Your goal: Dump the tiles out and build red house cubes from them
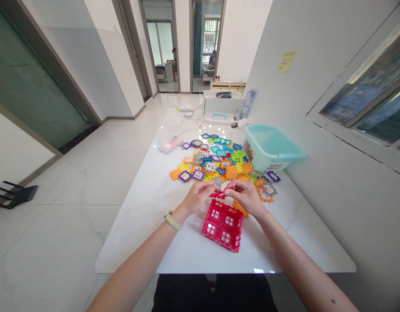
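Both hands meet above the near middle of the table, pinching red interlocking plastic tiles [218, 195]. My left hand [200, 196] is closed on the left part, and my right hand [244, 196] is closed on the right part. Whether the red pieces between them are joined, I cannot tell. Just below the hands stands a red box-like structure [222, 225] built from window tiles with toothed edges. An orange tile [240, 209] lies partly hidden behind it, under my right hand. Beyond the hands spreads a heap of colourful toothed tiles [231, 173], several with window lattices.
The white table [138, 242] holds a turquoise bin [291, 157] at the right, against the wall. Farther back are a white box [209, 104], a lidded case [214, 117] and a cable [187, 113]. A black router-like device [18, 196] sits low at far left.
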Motion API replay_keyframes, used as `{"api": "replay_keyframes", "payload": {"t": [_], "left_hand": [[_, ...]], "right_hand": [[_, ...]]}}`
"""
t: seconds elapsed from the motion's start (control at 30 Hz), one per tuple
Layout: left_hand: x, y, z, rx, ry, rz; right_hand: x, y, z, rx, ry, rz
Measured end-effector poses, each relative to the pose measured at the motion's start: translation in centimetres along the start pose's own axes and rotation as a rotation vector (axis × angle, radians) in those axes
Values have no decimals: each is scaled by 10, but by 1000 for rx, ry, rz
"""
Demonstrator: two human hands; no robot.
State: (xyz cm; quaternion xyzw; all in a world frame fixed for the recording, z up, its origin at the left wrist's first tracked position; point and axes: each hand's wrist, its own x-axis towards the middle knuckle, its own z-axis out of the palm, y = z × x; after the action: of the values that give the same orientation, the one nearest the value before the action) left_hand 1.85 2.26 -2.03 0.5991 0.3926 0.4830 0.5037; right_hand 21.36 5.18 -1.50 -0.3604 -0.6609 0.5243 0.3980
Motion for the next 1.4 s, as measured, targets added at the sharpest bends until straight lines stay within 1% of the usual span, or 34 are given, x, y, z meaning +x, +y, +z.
{"api": "replay_keyframes", "payload": {"t": [0.07, 0.17, 0.23, 0.4, 0.6, 0.83, 1.1, 1.4], "left_hand": [[-2, 2, -9, 55, -34, 7], [-3, 4, -18, 214, -44, 4], [-3, 3, -21, 298, -67, -2], [-2, 1, -27, 318, -135, -23], [-2, 2, -31, 344, -184, -40], [-3, 0, -30, 370, -200, -27], [-2, -1, -29, 420, -195, 79], [-4, 7, -27, 432, -195, 80]], "right_hand": [[-1, -2, 1, -122, 23, -48], [-3, -4, 4, -276, 50, -64], [-4, -5, 5, -344, 43, -88], [-6, -6, 6, -438, -9, -200], [-6, -4, 7, -545, -7, -296], [-5, -5, 7, -590, -13, -342], [-6, -4, 7, -602, -14, -347], [-6, -4, 6, -575, -16, -308]]}}
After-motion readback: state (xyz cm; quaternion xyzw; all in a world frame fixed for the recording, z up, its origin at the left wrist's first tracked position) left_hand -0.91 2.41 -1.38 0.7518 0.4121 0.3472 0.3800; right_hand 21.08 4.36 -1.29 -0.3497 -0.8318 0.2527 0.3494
